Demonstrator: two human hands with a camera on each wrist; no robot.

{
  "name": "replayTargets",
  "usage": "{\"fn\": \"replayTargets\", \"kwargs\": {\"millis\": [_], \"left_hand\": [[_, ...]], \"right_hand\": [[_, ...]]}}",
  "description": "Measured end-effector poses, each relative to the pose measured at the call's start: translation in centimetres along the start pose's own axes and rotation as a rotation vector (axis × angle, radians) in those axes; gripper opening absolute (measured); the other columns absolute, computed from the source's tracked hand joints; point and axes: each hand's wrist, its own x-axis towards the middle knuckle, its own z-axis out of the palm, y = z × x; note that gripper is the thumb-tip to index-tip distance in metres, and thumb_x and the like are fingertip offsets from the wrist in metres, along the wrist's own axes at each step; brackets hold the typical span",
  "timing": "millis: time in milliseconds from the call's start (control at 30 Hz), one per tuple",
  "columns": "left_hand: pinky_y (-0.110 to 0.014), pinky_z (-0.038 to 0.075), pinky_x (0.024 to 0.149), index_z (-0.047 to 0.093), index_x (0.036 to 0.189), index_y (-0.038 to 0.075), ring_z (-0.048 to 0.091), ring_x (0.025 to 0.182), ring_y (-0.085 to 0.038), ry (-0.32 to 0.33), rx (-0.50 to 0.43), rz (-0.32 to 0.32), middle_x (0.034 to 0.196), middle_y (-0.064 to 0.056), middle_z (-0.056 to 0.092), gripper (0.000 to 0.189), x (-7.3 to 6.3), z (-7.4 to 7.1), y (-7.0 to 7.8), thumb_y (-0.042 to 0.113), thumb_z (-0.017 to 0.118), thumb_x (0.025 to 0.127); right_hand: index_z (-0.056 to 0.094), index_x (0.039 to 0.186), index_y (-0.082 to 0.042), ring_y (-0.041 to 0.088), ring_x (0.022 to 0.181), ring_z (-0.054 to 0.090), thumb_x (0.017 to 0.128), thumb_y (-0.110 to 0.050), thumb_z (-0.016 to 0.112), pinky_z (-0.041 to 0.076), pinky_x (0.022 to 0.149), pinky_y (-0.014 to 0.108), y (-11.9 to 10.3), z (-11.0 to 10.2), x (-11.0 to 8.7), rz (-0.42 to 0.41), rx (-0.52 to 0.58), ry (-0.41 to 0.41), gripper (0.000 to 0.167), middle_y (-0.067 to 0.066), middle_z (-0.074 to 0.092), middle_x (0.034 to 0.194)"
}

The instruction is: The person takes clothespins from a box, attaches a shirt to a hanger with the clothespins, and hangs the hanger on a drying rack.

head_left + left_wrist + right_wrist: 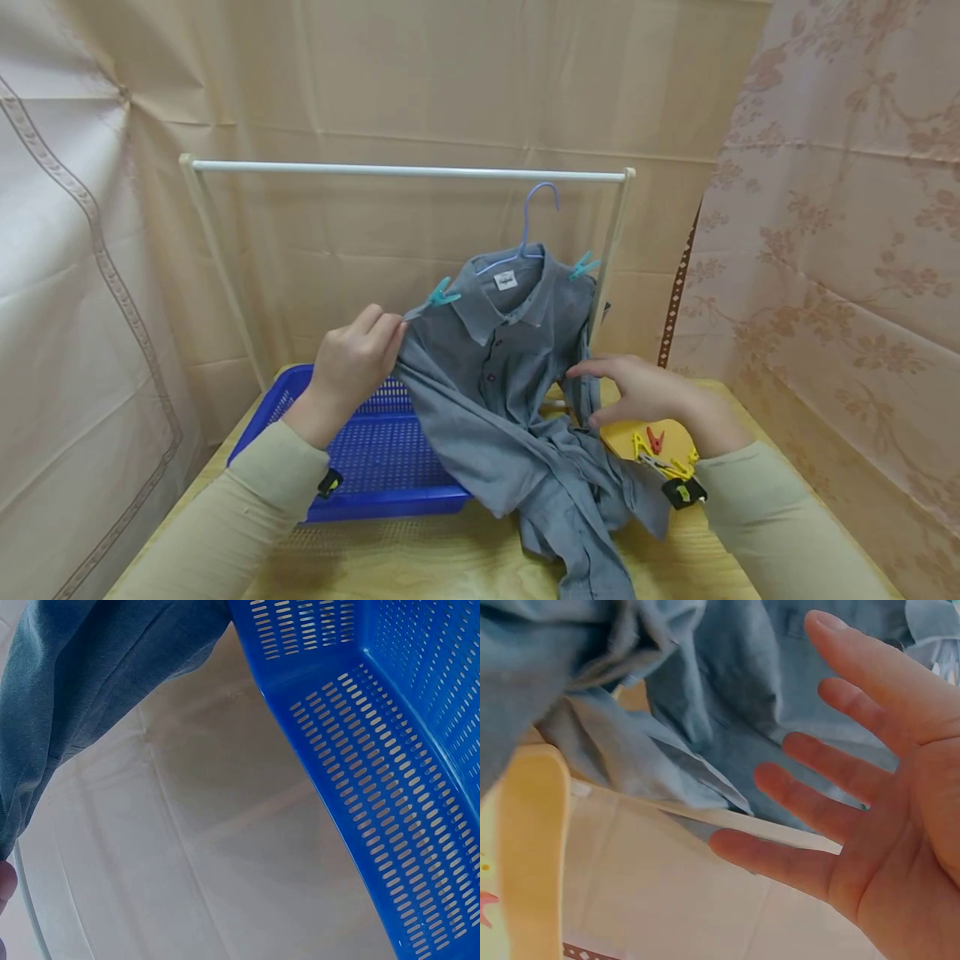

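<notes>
A grey-blue button-up shirt (480,375) hangs on a blue wire hanger (527,218), its hook free of the rack's bar. One teal clothespin (442,293) clips the shoulder on the left, and a second teal clothespin (583,265) clips the one on the right. My left hand (358,354) pinches the shirt at its left shoulder end. Beside the shirt's right side, my right hand (637,387) has its fingers spread and grips nothing; the right wrist view shows its bare palm (900,825). The lower shirt and sleeves bunch down over the table.
A white drying rack bar (405,170) spans behind the shirt. At the left stands a blue perforated basket (375,450), partly behind the shirt. Yellow and red clothespins (656,440) lie on a yellow tray (681,430) at the right of the wooden table (390,558).
</notes>
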Motion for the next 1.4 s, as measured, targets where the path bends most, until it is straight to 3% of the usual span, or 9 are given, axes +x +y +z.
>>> {"fn": "replayTargets", "kwargs": {"millis": [267,400,533,900,1100,1267,1400], "left_hand": [[-0.034,0.043,0.035,0.063,0.089,-0.004,0.052,0.048,-0.023,-0.007,0.010,-0.002,0.075,-0.012,0.052,0.011,0.0,0.0,0.1,-0.001,0.073,0.088],[-0.034,0.043,0.035,0.063,0.090,-0.004,0.052,0.048,-0.023,-0.018,0.010,-0.004,0.075,-0.012,0.052,0.012,0.0,-0.1,0.2,-0.001,0.074,0.088],[-0.032,0.043,0.035,0.063,0.090,-0.004,0.051,0.047,-0.022,-0.022,0.004,-0.009,0.075,-0.012,0.052,0.012,0.0,-0.1,0.2,0.000,0.074,0.088],[-0.034,0.044,0.035,0.063,0.090,-0.004,0.053,0.048,-0.023,-0.013,0.009,-0.005,0.076,-0.012,0.052,0.011,-0.1,0.1,0.1,0.000,0.073,0.088],[-0.034,0.044,0.035,0.063,0.090,-0.004,0.053,0.049,-0.024,-0.012,0.011,-0.004,0.076,-0.012,0.053,0.011,0.0,0.0,0.1,0.000,0.073,0.088],[-0.034,0.043,0.035,0.063,0.090,-0.004,0.053,0.049,-0.024,-0.009,0.019,0.005,0.075,-0.012,0.053,0.011,0.1,0.0,0.1,0.000,0.073,0.088],[-0.034,0.043,0.035,0.063,0.090,-0.004,0.054,0.049,-0.024,-0.011,0.023,0.004,0.076,-0.012,0.053,0.011,0.1,0.0,0.1,0.000,0.073,0.088]], "right_hand": [[0.056,0.144,-0.009,0.044,0.133,0.049,0.086,-0.029,0.083,0.040,0.106,0.063,0.1,-1.8,-0.1,-0.006,-0.017,0.040,0.067,0.021,0.051,0.147],[0.057,0.143,-0.006,0.042,0.128,0.054,0.087,-0.026,0.083,0.049,0.099,0.058,0.6,-2.6,-0.1,-0.009,-0.009,0.078,0.064,0.018,0.056,0.143],[0.055,0.144,-0.005,0.041,0.126,0.055,0.088,-0.022,0.082,0.055,0.091,0.055,1.0,-3.5,-0.1,0.005,0.029,0.139,0.064,0.018,0.056,0.143],[0.044,0.153,-0.009,0.041,0.135,0.047,0.092,-0.020,0.078,0.052,0.093,0.060,1.9,-5.5,0.3,0.017,0.133,0.328,0.071,0.016,0.045,0.153],[0.037,0.157,-0.010,0.044,0.137,0.044,0.094,-0.018,0.076,0.049,0.096,0.062,2.8,-5.9,0.7,0.022,0.224,0.416,0.075,0.017,0.039,0.157],[0.030,0.160,-0.013,0.042,0.139,0.044,0.096,-0.025,0.075,0.045,0.101,0.063,3.5,-5.9,1.1,0.083,0.309,0.476,0.079,0.018,0.039,0.157],[0.025,0.162,-0.015,0.039,0.140,0.044,0.097,-0.025,0.073,0.048,0.101,0.056,4.0,-5.6,1.7,0.117,0.415,0.523,0.081,0.017,0.038,0.158]]}}
